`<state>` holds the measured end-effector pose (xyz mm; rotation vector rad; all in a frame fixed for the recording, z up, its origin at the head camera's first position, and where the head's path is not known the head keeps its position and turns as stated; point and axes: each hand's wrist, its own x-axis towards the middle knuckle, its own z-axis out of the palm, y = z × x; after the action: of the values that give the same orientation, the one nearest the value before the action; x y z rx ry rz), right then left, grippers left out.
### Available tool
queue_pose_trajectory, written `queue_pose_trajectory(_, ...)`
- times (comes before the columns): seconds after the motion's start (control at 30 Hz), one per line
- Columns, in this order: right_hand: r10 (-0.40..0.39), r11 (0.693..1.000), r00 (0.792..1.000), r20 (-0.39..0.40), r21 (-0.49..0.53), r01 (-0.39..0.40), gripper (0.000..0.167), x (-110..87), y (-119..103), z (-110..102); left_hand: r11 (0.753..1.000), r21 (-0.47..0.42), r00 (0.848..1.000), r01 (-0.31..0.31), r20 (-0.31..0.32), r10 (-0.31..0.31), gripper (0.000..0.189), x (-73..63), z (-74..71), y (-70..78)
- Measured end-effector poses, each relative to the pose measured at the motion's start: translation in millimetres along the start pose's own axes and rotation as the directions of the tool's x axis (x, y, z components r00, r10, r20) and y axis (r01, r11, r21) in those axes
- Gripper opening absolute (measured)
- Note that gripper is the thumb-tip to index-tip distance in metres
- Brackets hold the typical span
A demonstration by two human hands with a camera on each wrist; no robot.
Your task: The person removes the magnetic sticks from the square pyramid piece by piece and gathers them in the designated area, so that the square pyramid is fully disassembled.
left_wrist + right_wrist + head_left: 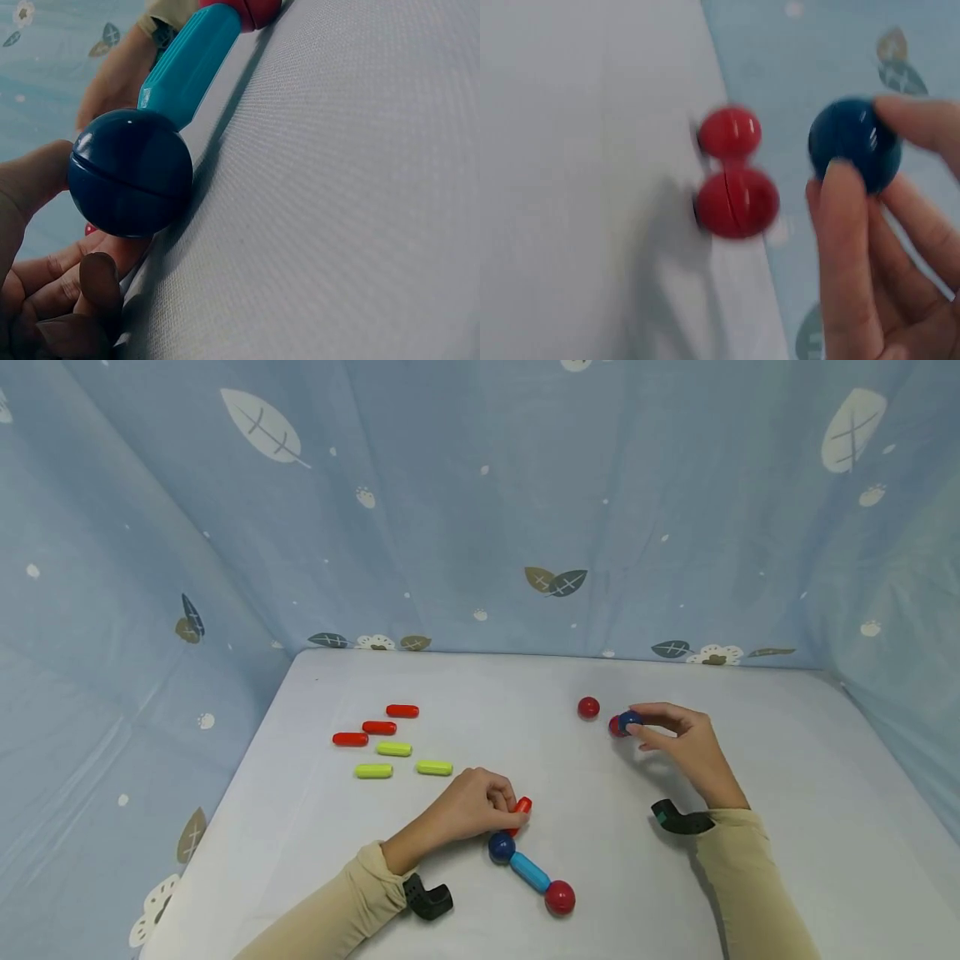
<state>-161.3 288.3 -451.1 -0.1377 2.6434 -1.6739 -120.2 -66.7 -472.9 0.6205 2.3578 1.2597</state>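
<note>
In the head view my left hand [472, 806] pinches a red rod [523, 808] between thumb and fingers. The rod's lower end is at a dark blue ball [501, 847]; whether they are joined I cannot tell. A light blue rod [530, 872] links that ball to a red ball [560, 897]. In the left wrist view the ball [131, 172] hides the red rod. My right hand [678, 747] pinches another blue ball [855, 142], raised off the table. Two red balls, a nearer one [737, 202] and a farther one [588, 707], lie beside it.
At the left of the white table [300, 835] lie several loose rods, some red [379, 727] and some yellow-green [394, 749]. A patterned blue curtain [480, 527] hangs behind the far edge. Black wrist devices [427, 897] sit near both cuffs.
</note>
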Motion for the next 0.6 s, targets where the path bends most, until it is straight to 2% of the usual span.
queue_pose_trajectory(0.13, 0.09, 0.995, 0.994, -0.067, -0.04, -0.093, 0.053, -0.9, 8, -13, 1.0, 0.003, 1.0, 0.0, -0.002, 0.0, 0.019, -0.2, 0.2, 0.5)
queue_pose_trajectory(0.27, 0.146, 0.985, 0.985, -0.09, -0.08, -0.153, 0.058, -0.4, 13, -17, 1.0, 0.013, 1.0, -0.001, -0.006, 0.001, 0.019, 0.0, 0.8, 0.1)
queue_pose_trajectory(0.4, 0.197, 0.975, 0.977, -0.078, -0.092, -0.204, 0.058, 1.0, 17, -16, 1.0, 0.02, 1.0, 0.006, -0.006, -0.006, 0.019, 0.4, 0.8, -0.2)
queue_pose_trajectory(0.6, 0.213, 0.97, 0.976, -0.049, -0.112, -0.217, 0.055, 2.0, 20, -14, 1.0, 0.016, 1.0, 0.006, -0.004, -0.006, 0.019, -0.1, 0.4, 1.0)
